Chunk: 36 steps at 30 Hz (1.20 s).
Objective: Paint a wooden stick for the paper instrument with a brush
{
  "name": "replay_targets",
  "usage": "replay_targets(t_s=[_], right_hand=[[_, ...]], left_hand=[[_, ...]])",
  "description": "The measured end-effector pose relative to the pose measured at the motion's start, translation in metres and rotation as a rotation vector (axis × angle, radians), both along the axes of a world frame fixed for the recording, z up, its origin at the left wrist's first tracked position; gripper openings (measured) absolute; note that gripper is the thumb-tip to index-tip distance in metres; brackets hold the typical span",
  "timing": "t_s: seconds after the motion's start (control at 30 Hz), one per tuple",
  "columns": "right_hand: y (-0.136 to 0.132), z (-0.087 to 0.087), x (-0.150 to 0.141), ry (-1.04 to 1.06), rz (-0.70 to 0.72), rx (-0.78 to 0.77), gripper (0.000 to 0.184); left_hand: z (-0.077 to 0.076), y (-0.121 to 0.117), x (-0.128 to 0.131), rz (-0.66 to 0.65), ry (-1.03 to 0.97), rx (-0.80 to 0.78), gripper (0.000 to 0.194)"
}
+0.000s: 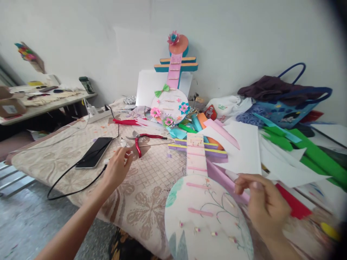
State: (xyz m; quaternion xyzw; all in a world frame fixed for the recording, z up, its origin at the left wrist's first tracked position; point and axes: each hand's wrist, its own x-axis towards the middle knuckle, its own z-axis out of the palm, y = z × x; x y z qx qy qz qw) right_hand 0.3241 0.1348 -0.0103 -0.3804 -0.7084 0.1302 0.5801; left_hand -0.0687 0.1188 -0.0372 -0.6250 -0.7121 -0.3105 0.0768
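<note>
Purple paper strip (226, 180) pinched in right hand (264, 206), left hand (118, 168) half-curled beside red pliers (141, 141)

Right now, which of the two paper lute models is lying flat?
The near lute model, flat on the table under the right hand, painted with vines. The other lute model stands upright against the wall, with paper flowers.

You see matt purple foam strip (225, 180), red-handled metal pliers (139, 142), glossy black phone (94, 151), and beige patterned cloth (151, 173) over the surface.
</note>
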Motion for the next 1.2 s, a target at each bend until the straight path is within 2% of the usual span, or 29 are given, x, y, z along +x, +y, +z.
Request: replay_targets(t_s=[0.13,0.27,0.37,0.5,0.63,0.77,0.8,0.87,0.97,1.07,1.2], right_hand=[[0.007,-0.01,0.003,-0.178,0.033,-0.014,0.016],[0.015,-0.006,0.0,-0.353,-0.029,-0.06,0.015],[0.02,0.0,-0.003,-0.452,-0.082,-0.126,0.019],[0.026,0.008,0.0,-0.526,-0.117,-0.285,0.029],[0.027,0.015,0.011,-0.465,-0.044,-0.503,0.033],[0.009,0.012,0.039,-0.345,0.14,-0.67,0.035],[0.001,0.009,0.047,-0.36,0.203,-0.683,0.042],[-0.02,-0.001,0.062,-0.436,0.323,-0.706,0.071],[-0.049,-0.02,0.074,-0.562,0.291,-0.783,0.102],[-0.064,-0.032,0.073,-0.582,0.222,-0.802,0.11],[-0.061,-0.027,0.054,-0.548,0.251,-0.78,0.108]], left_hand=[[0.007,0.022,0.045,-0.192,-0.084,0.026,0.014],[0.009,0.037,0.081,-0.442,-0.183,0.026,0.015],[0.003,0.036,0.088,-0.607,-0.258,-0.019,0.017],[-0.004,0.026,0.082,-0.766,-0.364,-0.173,0.016],[0.0,0.016,0.087,-0.823,-0.55,-0.336,0.012],[0.005,0.006,0.099,-0.859,-0.808,-0.433,0.015],[0.005,0.005,0.101,-0.862,-0.868,-0.449,0.015],[0.004,0.004,0.105,-0.856,-0.971,-0.474,0.016],[0.0,0.006,0.111,-0.845,-1.093,-0.504,0.018],[-0.002,0.008,0.117,-0.839,-1.171,-0.517,0.022],[0.0,0.013,0.118,-0.737,-1.136,-0.463,0.027]])
